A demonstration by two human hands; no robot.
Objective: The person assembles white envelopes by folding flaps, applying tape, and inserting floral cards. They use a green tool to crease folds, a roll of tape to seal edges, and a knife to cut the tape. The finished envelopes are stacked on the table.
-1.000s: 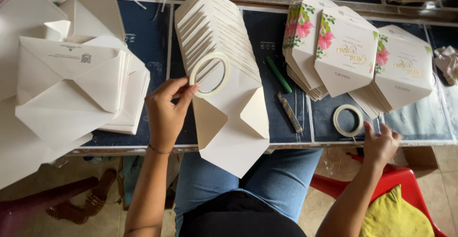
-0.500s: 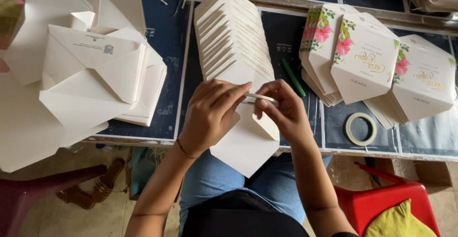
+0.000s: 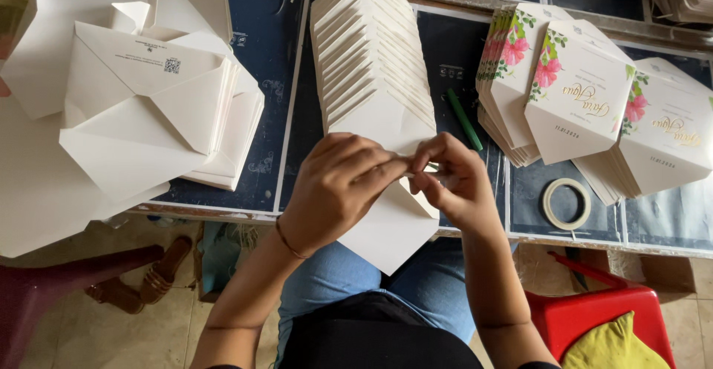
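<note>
- Worktop: dark blue panelled table [image 3: 275,101] with a worn pale front edge; beige tiled floor below, a red plastic stool [image 3: 594,313] with a yellow cushion [image 3: 616,343] at lower right, a brown sandal [image 3: 148,280] at lower left.
- Fanned row of cream paper envelopes [image 3: 375,57] runs from the far edge toward the person, matte, sharply creased, overlapping like shingles.
- Nearest cream envelope [image 3: 390,228] of that row overhangs the table's front edge above the person's blue-jeaned lap, its point toward the body.
- Loose pile of open white envelopes [image 3: 141,109] at left, flaps unfolded.
- Stacks of floral-printed hexagonal cards [image 3: 587,101] at right, pink blossoms and green leaves on cream stock.
- Green pen [image 3: 464,120] lies between the row and the cards; pale tape ring [image 3: 567,204] lies flat near the front edge under the cards.
- Left hand [image 3: 338,191]: knuckles up, fingers curled, tips pinched narrow at the nearest envelope's upper edge; thin bracelet on wrist.
- Right hand [image 3: 453,179]: fingers bent inward, tips meeting the left hand's; a small pale scrap shows between them, too small to identify.
</note>
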